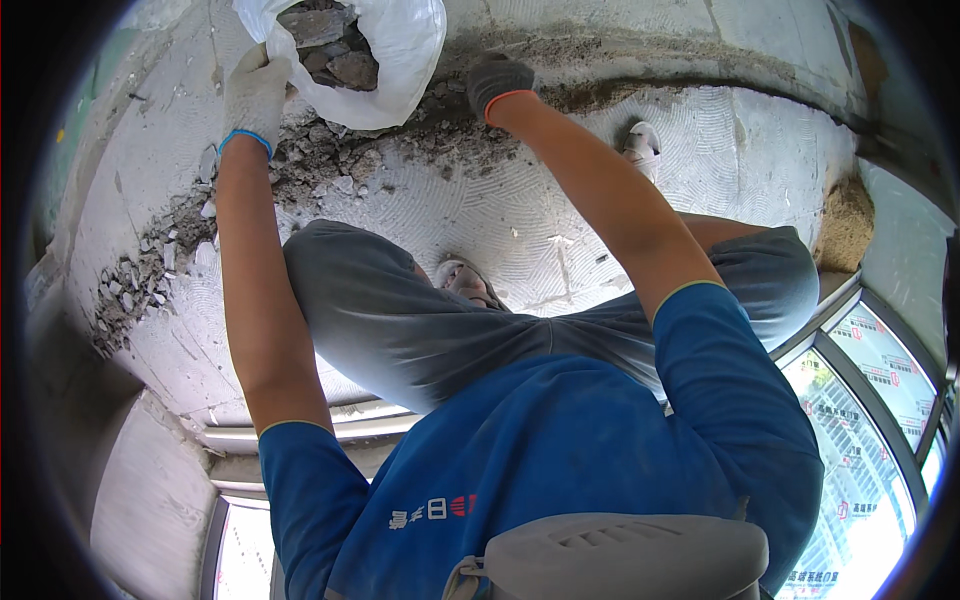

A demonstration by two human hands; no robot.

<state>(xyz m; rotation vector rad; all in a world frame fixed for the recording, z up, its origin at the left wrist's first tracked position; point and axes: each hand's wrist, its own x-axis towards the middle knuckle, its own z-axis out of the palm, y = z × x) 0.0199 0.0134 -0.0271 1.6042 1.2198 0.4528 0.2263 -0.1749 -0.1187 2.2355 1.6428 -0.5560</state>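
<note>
My left hand, in a pale knitted glove with a blue cuff, grips the rim of a white woven sack holding broken grey chunks at the top of the view. My right hand, in a dark grey glove with an orange cuff, is closed at the strip of rubble to the right of the sack; I cannot make out what, if anything, it holds. Broken debris and grit lie along the floor beneath and beside the sack.
My bent knees and sandalled feet rest on the scored pale floor. More rubble trails down the left. A low ledge runs behind the debris strip. A sandy heap sits at right, near film-marked windows. A grey wall stands lower left.
</note>
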